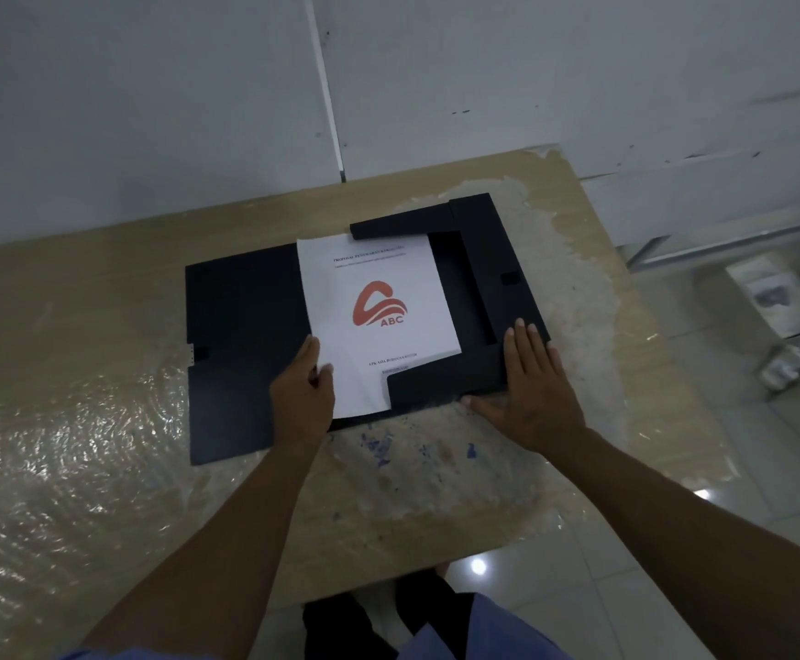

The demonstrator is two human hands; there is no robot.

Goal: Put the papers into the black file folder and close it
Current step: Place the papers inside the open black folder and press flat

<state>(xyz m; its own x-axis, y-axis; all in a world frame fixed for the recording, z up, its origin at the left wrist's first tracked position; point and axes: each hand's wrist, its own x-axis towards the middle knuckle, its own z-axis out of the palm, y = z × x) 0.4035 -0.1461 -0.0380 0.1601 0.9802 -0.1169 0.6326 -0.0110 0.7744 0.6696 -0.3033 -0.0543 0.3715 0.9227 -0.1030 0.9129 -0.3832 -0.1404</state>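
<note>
Black folder [240, 354] open and flat on the plastic-covered table [78, 421], cover panel spread out to the left. Papers [379, 321] on the folder's right half, red logo up, long axis running away from the body, tilted slightly. Top edge tucked under the folder's far flap [398, 223]; lower right corner slipped under the near flap [445, 378]; side flap [498, 273] just to the right of the sheets, folded outward.

Left hand [302, 393] pinching the lower left corner of the papers, thumb on top, fingers beneath or hidden. That corner appears to overhang the folder's near edge a little. Right hand [531, 378] spread wide and flat, palm down, pressing the near right corner of the folder, holding nothing.

Judging from this: papers nearly seated, not yet squared. Remaining push likely away from the body and a touch rightward, along the long axis, from the left hand already on the corner. Then side flap over, and cover panel swung across from the left — left hand nearer to it. Risk: creasing the corner under the near flap.
</note>
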